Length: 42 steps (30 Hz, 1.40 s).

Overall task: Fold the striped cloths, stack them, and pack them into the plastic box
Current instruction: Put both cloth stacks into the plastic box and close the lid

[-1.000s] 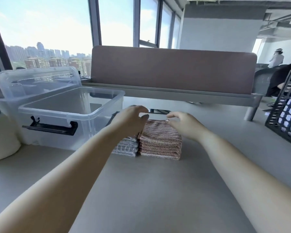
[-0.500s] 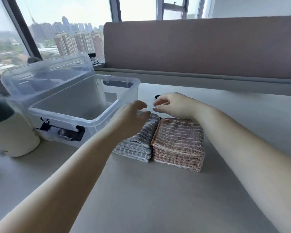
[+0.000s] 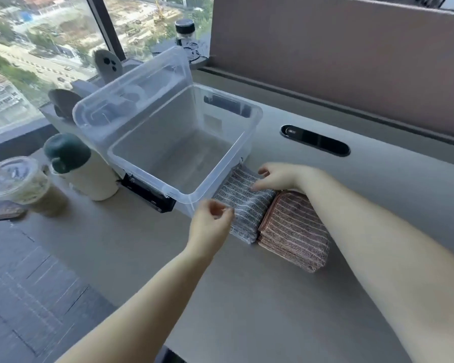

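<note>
1. Two bare forearms reach over the desk toward the plastic box, which is the reference point for every position below.
2. Your left hand is at the box's near right corner. Its fingers are loosely curled, with the tips at the near left edge of the grey striped stack. I cannot tell whether they have hold of the cloth.
3. The brown striped stack lies folded flat on the desk to the right of the box. It touches the grey stack, which lies between it and the box.
4. The grey striped stack lies folded against the box's right wall. Both stacks are outside the box.
5. Your right hand rests on the far end of the grey stack. The fingers lie nearly straight on the top cloth and the thumb is spread, so no closed grip shows. Your forearm crosses the brown stack's far edge.
6. The box is open. A black latch sits on its near wall, and the clear lid stands tilted along its far left side.
7. A cream bottle with a dark green cap stands just left of the box. An iced drink cup stands further left.
8. A black oval slot is set in the desk to the right of the box and beyond it. A brown partition stands behind that, and a window is behind the lid.
</note>
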Each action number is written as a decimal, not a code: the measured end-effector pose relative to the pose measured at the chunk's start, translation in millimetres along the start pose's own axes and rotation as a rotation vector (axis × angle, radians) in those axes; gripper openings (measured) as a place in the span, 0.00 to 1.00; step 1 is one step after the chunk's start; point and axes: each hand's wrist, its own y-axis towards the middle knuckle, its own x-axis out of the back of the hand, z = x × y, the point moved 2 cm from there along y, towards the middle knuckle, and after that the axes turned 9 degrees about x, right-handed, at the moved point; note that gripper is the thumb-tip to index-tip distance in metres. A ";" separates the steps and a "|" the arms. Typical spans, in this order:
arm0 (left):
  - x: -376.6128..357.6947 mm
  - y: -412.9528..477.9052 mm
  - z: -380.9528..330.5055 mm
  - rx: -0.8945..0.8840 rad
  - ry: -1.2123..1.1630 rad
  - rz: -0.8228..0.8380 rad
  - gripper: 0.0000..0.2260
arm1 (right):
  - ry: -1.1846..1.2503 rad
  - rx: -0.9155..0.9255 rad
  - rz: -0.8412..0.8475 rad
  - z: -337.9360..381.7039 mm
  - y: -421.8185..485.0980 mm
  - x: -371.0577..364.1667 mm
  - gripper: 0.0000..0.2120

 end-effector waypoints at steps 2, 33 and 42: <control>-5.3 0.8 13.7 0.329 -0.232 0.051 0.17 | -0.005 -0.032 0.060 -1.0 8.1 -1.7 0.39; 16.7 -22.2 -77.5 -0.004 -0.481 0.166 0.35 | 0.517 0.393 0.364 17.0 -18.7 98.3 0.20; 92.8 33.6 -115.3 0.054 -0.555 0.135 0.21 | 0.694 0.353 0.074 55.8 21.4 123.2 0.19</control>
